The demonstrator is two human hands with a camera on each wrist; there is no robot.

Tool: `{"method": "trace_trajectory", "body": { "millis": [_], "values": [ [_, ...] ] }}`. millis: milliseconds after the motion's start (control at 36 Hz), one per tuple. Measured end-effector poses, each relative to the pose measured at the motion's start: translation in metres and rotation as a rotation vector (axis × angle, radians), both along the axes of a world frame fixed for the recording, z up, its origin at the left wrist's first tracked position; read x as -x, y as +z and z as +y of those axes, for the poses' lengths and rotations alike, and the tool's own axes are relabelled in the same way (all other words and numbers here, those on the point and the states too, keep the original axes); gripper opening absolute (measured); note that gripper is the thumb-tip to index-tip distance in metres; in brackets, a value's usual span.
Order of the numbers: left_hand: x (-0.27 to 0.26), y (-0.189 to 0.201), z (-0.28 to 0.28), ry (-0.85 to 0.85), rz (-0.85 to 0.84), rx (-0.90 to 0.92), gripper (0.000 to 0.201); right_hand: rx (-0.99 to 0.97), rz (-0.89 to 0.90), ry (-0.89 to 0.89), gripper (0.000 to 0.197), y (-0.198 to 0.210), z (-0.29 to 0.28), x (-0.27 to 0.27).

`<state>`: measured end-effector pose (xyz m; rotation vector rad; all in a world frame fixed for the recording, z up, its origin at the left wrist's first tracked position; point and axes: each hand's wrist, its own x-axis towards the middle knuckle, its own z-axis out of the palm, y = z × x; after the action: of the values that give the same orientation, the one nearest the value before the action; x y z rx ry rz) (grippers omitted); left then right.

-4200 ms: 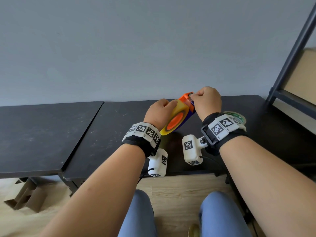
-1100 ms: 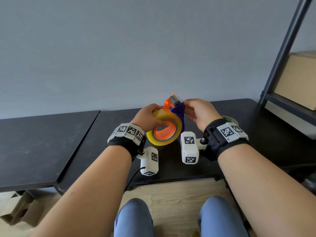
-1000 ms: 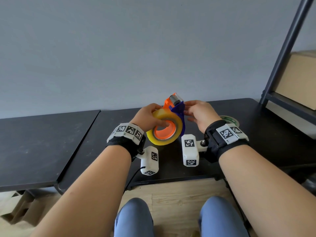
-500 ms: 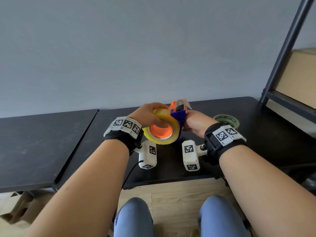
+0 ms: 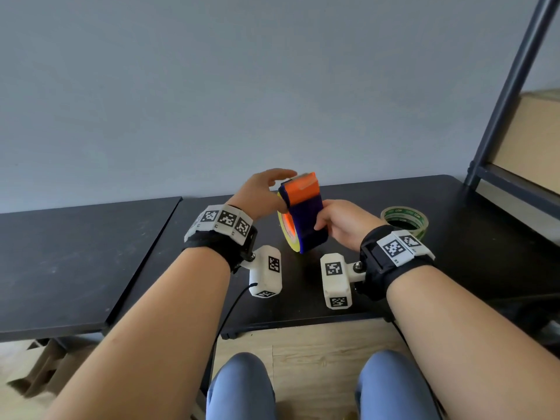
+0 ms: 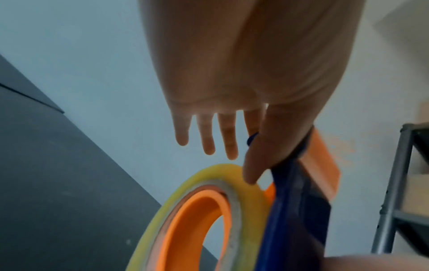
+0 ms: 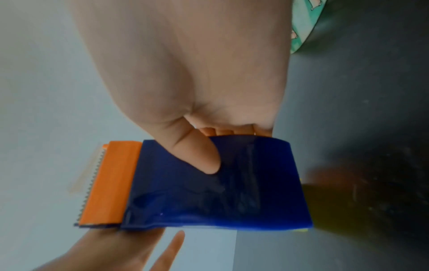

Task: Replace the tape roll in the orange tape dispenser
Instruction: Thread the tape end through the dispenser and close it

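New roll seated, dispenser held up for threading

The right hand (image 5: 344, 225) has its grip clenched on the orange tape dispenser (image 5: 304, 215), raised off the surface (image 5: 472, 237); the left hand (image 5: 260, 194) is released, fingers straight, thumb touching the yellow tape roll (image 6: 246, 199) beside that grip. I'd hold the blue body firm and draw the tape's end toward the serrated blade above the grip, keeping it straight.

The orange tape dispenser (image 5: 304, 212) — blue body, orange serrated cutter end uppermost — is held upright above the table, a yellowish tape roll (image 6: 243, 199) seated on its orange hub
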<state>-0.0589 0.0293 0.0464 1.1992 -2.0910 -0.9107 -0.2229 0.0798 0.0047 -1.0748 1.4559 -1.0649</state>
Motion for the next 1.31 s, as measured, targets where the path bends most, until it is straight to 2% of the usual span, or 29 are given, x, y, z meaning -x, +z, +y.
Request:
{"method": "trace_trajectory", "body": {
  "millis": [194, 361, 555, 667, 778, 861, 972, 1055, 1194, 1305],
  "values": [
    [0.007, 0.01, 0.003, 0.019, 0.292, -0.054, 0.051, 0.002, -0.083, -0.065, 0.024, 0.0, -0.003, 0.002],
    [0.011, 0.008, 0.003, 0.096, 0.316, 0.0, 0.031, 0.022, -0.083, -0.084, 0.015, 0.004, -0.001, 0.002],
    [0.013, 0.006, -0.003, 0.192, 0.361, 0.057, 0.032, 0.06, -0.055, -0.042, 0.012, 0.011, 0.006, -0.002],
    [0.015, 0.008, -0.004, 0.253, 0.325, 0.124, 0.011, 0.056, -0.008, -0.044, 0.036, 0.012, 0.006, -0.003],
    [0.015, 0.006, -0.009, 0.339, 0.317, 0.172, 0.013, 0.066, 0.026, -0.046, 0.055, 0.008, 0.005, -0.002],
    [0.013, 0.007, -0.01, 0.379, 0.315, 0.226, 0.021, 0.102, 0.056, -0.046, 0.04, 0.005, 0.005, -0.003],
    [0.01, 0.007, -0.015, 0.432, 0.296, 0.261, 0.017, 0.132, 0.053, -0.075, 0.046, 0.002, 0.004, -0.004],
    [0.007, 0.006, -0.017, 0.456, 0.327, 0.253, 0.012, 0.165, 0.03, -0.099, 0.043, 0.002, 0.004, -0.004],
    [0.008, 0.008, -0.013, 0.449, 0.446, 0.222, 0.019, 0.178, 0.045, -0.111, 0.036, 0.001, 0.005, 0.0],
    [0.013, 0.01, -0.008, 0.422, 0.414, 0.228, 0.018, 0.174, 0.043, -0.132, 0.038, 0.0, 0.004, 0.002]
  ]
}}
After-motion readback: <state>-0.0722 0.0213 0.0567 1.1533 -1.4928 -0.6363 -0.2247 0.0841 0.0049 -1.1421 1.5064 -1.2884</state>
